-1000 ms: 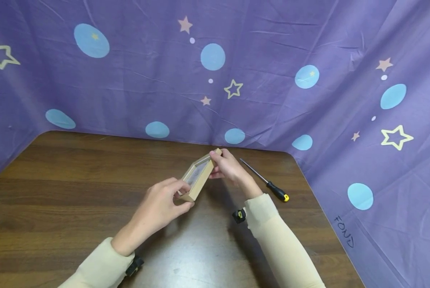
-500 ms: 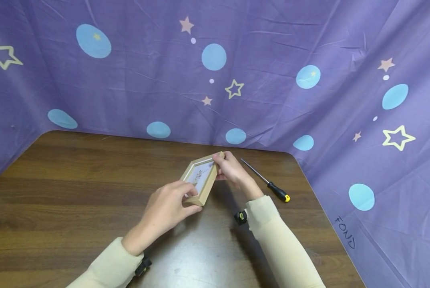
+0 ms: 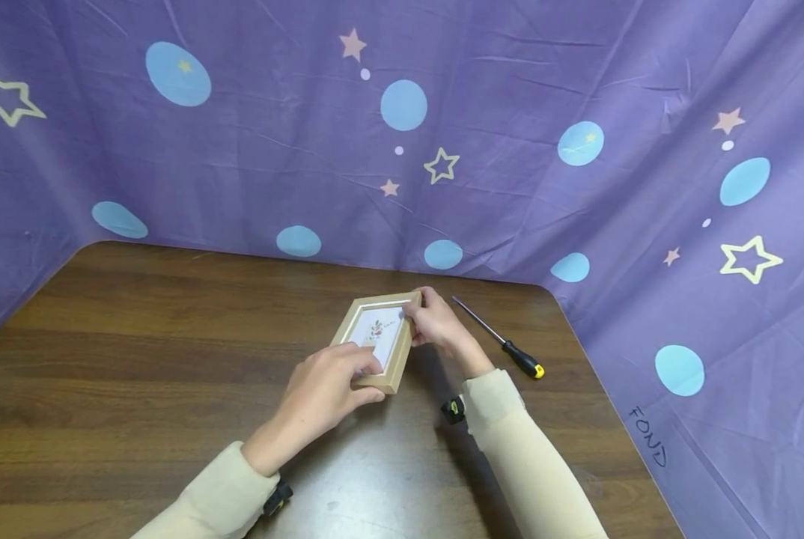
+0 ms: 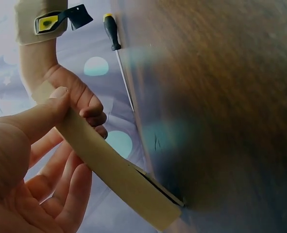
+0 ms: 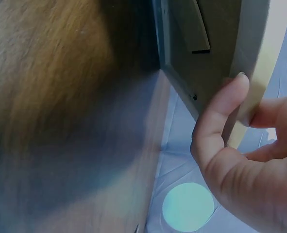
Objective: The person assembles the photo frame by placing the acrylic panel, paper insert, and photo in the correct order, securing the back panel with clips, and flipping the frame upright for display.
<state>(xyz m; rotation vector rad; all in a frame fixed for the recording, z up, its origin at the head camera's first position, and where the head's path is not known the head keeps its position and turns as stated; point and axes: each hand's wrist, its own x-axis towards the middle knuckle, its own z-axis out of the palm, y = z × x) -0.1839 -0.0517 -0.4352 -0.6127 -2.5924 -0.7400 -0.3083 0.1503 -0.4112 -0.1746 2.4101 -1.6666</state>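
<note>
A light wooden picture frame [image 3: 403,355] is held tilted above the table, its front with a small plant print facing the head camera. My left hand [image 3: 328,382] grips its near edge, thumb on the outer side and fingers over the front. At the far right corner my right hand [image 3: 436,318] pinches the frame. In the left wrist view the left thumb presses on the side of the frame [image 4: 116,162]. The right wrist view shows the back of the frame [image 5: 221,29], with a flap-like stand [image 5: 191,26] on it and the right fingers curled round the rim.
A screwdriver [image 3: 506,346] with a black and yellow handle lies on the brown wooden table [image 3: 139,359], right of the right hand. Behind and to the sides hangs a purple cloth [image 3: 294,135] with stars and blue spots. Dark straps sit on both wrists.
The frame has turned so that its front faces the head camera more, showing the print. Both hands keep their hold; the left has shifted slightly right and nearer.
</note>
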